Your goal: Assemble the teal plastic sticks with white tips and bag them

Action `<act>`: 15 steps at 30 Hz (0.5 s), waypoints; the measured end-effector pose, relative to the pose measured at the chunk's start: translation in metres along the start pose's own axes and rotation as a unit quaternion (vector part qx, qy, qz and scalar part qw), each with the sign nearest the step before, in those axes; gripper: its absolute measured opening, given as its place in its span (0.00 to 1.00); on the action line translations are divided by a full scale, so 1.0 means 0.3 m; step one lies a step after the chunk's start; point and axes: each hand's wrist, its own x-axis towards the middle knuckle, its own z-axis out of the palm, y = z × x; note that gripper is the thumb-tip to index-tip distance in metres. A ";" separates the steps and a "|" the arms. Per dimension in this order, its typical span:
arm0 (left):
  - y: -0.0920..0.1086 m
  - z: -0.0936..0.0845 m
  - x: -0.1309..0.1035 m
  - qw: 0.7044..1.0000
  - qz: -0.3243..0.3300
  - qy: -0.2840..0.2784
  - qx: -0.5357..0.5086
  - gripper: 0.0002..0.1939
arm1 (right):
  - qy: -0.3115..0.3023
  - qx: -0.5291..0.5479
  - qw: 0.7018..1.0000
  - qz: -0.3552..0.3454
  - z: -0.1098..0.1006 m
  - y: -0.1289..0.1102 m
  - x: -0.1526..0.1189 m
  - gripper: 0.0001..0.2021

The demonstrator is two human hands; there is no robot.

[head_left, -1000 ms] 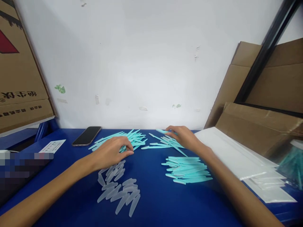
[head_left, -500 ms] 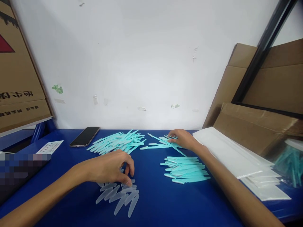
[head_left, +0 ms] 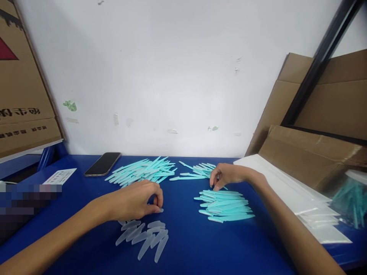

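Observation:
My left hand (head_left: 143, 200) is closed in a pinch on a clear plastic blade cap (head_left: 161, 210), whose small end shows past the thumb. Just below it on the blue table lies a loose cluster of frosted clear caps (head_left: 146, 238). My right hand (head_left: 225, 175) has its fingers curled together, between a small scattered pile of teal eyebrow razors (head_left: 197, 173) and a neater stack of the same razors (head_left: 226, 206). The end of one razor (head_left: 225, 188) shows beside its thumb; what the fingers hold is hidden.
A larger razor pile (head_left: 143, 171) lies at the back, right of a phone (head_left: 103, 164) and a printed card (head_left: 60, 177). White plastic sleeves (head_left: 281, 194) and a bag of teal razors (head_left: 351, 198) lie right. Cardboard (head_left: 309, 152) leans by a white wall (head_left: 177, 76).
My right hand has drawn back from the scattered razors towards the neater stack, its fingers curling in. My left fingers have closed on a clear cap, staying near the same place.

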 end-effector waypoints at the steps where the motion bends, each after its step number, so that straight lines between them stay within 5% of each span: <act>1: -0.005 0.003 0.000 1.000 -0.001 0.004 0.004 0.08 | 0.007 -0.007 1.000 0.007 0.003 0.005 0.006 0.20; 5: -0.024 0.019 0.002 1.000 0.004 0.021 0.019 0.10 | 0.042 -0.027 0.999 0.012 -0.003 0.000 -0.003 0.19; 15: -0.050 0.046 0.032 0.995 0.011 0.067 0.067 0.10 | -0.046 0.046 0.998 0.007 0.010 -0.029 -0.008 0.22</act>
